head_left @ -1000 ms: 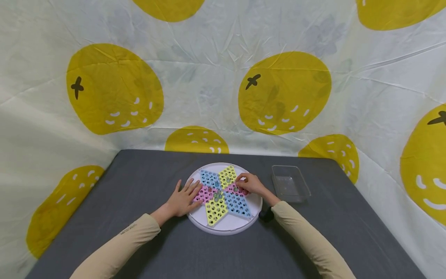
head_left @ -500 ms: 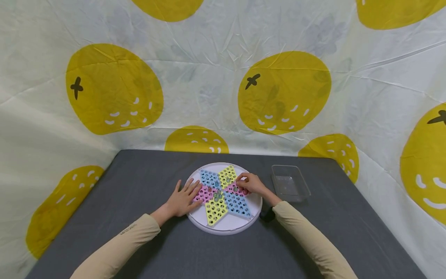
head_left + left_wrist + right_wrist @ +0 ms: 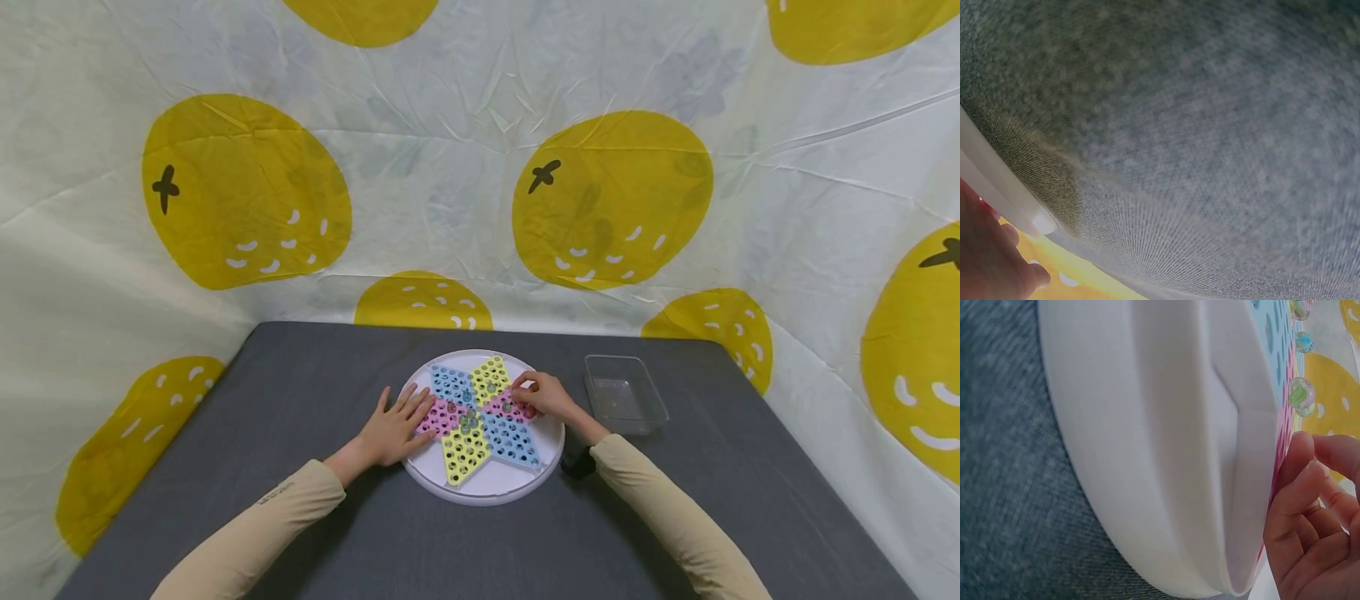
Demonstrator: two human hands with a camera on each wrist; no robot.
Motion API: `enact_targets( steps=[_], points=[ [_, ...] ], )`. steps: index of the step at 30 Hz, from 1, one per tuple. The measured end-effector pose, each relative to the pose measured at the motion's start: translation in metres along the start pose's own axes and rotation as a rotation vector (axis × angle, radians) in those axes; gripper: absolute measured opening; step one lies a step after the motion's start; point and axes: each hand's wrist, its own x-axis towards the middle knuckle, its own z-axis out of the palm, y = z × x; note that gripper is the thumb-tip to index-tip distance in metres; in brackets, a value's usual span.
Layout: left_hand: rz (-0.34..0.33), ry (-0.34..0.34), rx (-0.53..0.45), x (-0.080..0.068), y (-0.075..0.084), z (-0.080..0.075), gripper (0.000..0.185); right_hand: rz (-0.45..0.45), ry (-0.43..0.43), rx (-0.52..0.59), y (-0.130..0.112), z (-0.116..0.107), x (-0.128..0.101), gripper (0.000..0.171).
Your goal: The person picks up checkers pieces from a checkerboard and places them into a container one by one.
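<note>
Grey cloth table [image 3: 300, 500], lemon-print backdrop [image 3: 247, 192]; left hand [image 3: 393, 429] flat, right hand [image 3: 543, 396] curled on star board [image 3: 480, 467].

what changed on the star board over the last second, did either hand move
Hardly anything. The right hand shifted very slightly to the right over the pink arm of the round white board with the coloured star of holes, fingers curled. The left hand stayed flat on the board's left edge; the clear plastic tray and marbles stayed put.
</note>
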Motion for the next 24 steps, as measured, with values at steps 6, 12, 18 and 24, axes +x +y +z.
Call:
enact_targets(
  steps=[6, 12, 18, 24],
  points=[
    [-0.002, -0.006, -0.008, 0.001, -0.001, 0.002, 0.063, 0.005, 0.011, -0.018, 0.0, -0.002, -0.001, 0.018],
    [-0.003, -0.007, -0.003, 0.001, -0.001, 0.003, 0.063, -0.011, 0.009, 0.006, 0.001, -0.008, -0.006, 0.021],
    [0.002, 0.005, -0.001, 0.001, -0.001, 0.003, 0.063, -0.012, 0.018, 0.026, 0.006, -0.013, -0.007, 0.021],
    [0.002, 0.01, -0.004, 0.001, -0.002, 0.003, 0.064, -0.014, 0.015, 0.033, 0.005, -0.017, -0.012, 0.022]
  ],
)
